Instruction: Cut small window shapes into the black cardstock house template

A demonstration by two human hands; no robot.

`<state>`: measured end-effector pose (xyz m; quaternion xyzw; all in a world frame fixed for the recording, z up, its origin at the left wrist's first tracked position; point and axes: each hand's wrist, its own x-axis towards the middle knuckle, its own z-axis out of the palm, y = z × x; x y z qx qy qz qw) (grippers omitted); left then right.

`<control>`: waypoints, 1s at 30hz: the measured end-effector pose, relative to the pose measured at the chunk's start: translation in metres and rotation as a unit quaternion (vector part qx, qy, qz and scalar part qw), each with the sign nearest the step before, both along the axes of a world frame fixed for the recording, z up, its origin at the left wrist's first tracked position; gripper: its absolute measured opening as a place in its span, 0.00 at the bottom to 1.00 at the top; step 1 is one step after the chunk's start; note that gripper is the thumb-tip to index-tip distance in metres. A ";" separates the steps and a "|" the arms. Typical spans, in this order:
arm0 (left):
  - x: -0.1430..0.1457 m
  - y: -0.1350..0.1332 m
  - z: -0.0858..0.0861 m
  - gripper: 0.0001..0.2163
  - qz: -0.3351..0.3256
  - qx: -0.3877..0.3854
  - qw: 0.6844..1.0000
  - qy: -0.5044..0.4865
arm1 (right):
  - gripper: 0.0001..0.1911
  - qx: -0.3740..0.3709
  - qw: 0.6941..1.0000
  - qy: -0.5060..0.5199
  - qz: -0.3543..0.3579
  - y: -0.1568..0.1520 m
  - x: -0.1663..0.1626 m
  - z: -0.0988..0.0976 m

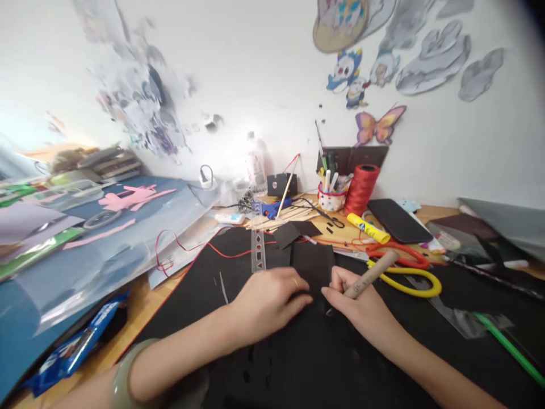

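Observation:
My right hand [351, 292] grips a beige pen [370, 275] with faint lettering, its barrel slanting up to the right. The fingers partly cover its lower end. Beneath lies a black paper piece [313, 264] on a larger black sheet [204, 284]. Resting on the paper's left side is my left hand [272, 298], its thumb and forefinger apart and pressing down with nothing held. A clear stencil ruler [258, 250] with cut-out shapes extends away just beyond the left hand.
Orange and yellow-handled scissors [409, 281] lie right of my right hand, near a yellow glue stick [368, 228] and black phone [400, 220]. Behind stand a red thread spool [361, 189] and pen cup [332, 200]. A blue glue gun [272, 209] sits among wooden sticks.

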<state>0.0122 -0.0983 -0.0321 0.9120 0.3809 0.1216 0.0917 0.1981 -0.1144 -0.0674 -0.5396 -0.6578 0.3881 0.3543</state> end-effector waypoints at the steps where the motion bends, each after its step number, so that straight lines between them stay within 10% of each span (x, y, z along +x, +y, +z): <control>1: 0.001 0.014 0.008 0.06 0.046 0.023 0.999 -0.011 | 0.14 -0.003 1.000 0.001 0.000 0.000 0.000 0.000; 6: 0.016 0.100 0.028 0.14 0.235 0.112 0.965 -0.036 | 0.14 -0.021 1.000 -0.001 0.010 -0.002 -0.003 0.003; 12: 0.029 0.156 0.013 0.13 0.323 0.057 0.942 -0.065 | 0.12 -0.016 1.000 -0.006 0.010 0.000 -0.003 0.001; 30: -0.035 0.104 0.081 0.14 0.330 0.005 0.816 -0.475 | 0.12 0.003 1.000 -0.005 0.018 -0.002 -0.003 0.003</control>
